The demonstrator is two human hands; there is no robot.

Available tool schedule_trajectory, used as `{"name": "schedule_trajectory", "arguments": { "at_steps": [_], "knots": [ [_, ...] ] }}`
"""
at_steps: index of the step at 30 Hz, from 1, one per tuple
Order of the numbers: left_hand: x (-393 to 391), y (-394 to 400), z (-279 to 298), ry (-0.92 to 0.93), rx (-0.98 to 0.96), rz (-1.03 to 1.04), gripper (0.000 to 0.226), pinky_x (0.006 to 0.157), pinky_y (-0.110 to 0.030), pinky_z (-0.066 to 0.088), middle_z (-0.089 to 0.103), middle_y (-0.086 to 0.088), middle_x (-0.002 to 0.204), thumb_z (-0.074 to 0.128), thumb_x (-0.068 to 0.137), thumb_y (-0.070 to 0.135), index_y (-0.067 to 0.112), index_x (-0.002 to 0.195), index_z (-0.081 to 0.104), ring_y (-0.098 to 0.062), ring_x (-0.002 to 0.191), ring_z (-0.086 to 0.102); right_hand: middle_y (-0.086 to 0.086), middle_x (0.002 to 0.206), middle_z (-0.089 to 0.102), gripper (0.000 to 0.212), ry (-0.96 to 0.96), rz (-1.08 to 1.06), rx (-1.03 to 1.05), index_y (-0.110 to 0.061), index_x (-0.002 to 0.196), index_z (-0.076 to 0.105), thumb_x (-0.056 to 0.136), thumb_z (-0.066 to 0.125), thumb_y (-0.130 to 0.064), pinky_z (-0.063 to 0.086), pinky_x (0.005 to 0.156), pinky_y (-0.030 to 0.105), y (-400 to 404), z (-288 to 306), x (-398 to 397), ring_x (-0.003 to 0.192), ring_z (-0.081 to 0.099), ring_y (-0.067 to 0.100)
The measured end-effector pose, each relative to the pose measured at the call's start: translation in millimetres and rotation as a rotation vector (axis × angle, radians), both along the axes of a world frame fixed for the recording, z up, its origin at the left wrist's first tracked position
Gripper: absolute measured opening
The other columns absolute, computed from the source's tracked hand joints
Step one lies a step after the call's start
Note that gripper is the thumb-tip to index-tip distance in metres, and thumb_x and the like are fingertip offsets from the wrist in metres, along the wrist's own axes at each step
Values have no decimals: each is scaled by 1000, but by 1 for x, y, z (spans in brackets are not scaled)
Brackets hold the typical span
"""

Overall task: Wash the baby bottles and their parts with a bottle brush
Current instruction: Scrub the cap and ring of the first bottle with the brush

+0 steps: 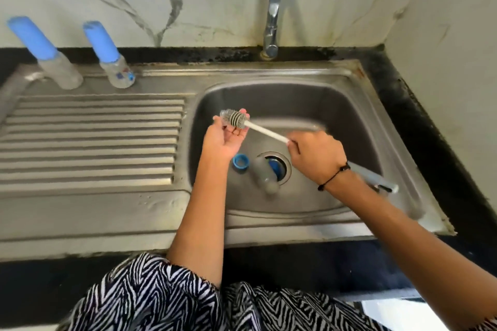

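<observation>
Over the sink basin [336,105], my left hand [224,138] is turned palm up and holds a small clear bottle part [223,115] at its fingertips. The grey head of the bottle brush [237,118] lies against that part. My right hand [316,156] grips the brush's white handle, which runs back past my wrist. A clear bottle [265,176] lies on the basin floor by the drain, with a blue ring [240,162] beside it and another blue part [277,166] in the drain.
Two bottles with blue caps [51,59] [111,58] stand at the back of the ribbed drainboard [94,142]. The faucet [277,8] arches over the basin from the rear. A black counter edges the sink on the right and in front.
</observation>
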State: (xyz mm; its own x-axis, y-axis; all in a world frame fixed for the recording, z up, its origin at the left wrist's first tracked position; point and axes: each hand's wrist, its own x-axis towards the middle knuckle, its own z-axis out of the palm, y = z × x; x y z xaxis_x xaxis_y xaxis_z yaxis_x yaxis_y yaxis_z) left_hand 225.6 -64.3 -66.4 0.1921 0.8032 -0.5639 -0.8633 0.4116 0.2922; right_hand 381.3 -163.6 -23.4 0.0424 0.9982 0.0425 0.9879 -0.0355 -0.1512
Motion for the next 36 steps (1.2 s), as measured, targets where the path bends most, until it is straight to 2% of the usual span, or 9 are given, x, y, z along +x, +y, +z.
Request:
{"name": "schedule_trajectory", "arguments": {
  "at_steps": [7,9,14,19,23,27,30,33,36],
  "knots": [
    [5,-14,14,270,21,-120,17,77,-41,55,62,-20,84,45,97,11,6,81,50,-28,76,64,4,59,59,11,-420,230,384,-8,70,66,65,58,-2,33,38,22,-20,4,3,48,56,25],
    [1,-16,17,360,4,-210,18,69,-37,54,66,-17,70,43,95,14,9,77,47,-24,68,65,4,60,59,22,-478,329,524,-7,74,69,68,48,-3,35,40,24,-21,4,7,50,56,23],
    [-14,-13,16,447,-63,-325,21,55,-31,53,65,-20,94,37,88,21,6,97,47,-25,60,68,2,61,58,25,-556,432,663,-6,78,71,75,46,-1,33,44,25,-18,11,-2,54,55,21],
    [-7,-2,30,452,-51,-294,19,42,-30,54,67,-20,68,42,96,24,7,91,48,-26,49,67,2,58,59,19,-497,304,554,-8,71,68,73,49,-5,31,42,25,-17,17,-22,52,55,22],
    [9,4,40,334,86,-206,18,54,-27,55,70,-16,66,40,94,14,10,77,43,-25,59,70,7,79,64,17,-78,-114,-50,-13,81,64,87,50,-19,40,57,29,-7,33,-27,74,61,31],
    [16,10,50,190,239,-166,19,62,-25,55,71,-10,71,40,95,9,6,82,53,-20,68,70,4,53,46,26,971,-313,-438,-8,69,61,89,45,-12,28,35,19,11,38,-4,37,38,14],
    [15,13,60,-37,299,-132,28,64,-26,56,67,-8,70,39,94,9,2,77,61,-17,67,67,-2,48,39,31,1268,-294,-699,-7,77,59,95,37,-17,20,35,16,25,42,16,31,28,7],
    [14,29,62,152,213,-216,36,73,-31,53,69,-10,81,41,96,15,8,71,66,-20,75,67,3,53,45,28,997,-256,-510,-6,80,61,95,40,-17,27,38,20,39,43,11,37,37,13],
    [12,50,60,424,-12,-250,11,61,-32,50,62,-11,84,51,95,16,8,87,53,-22,69,62,5,82,58,23,200,-122,-175,-14,98,60,97,41,-27,43,63,31,50,38,2,77,57,25]
  ]
}}
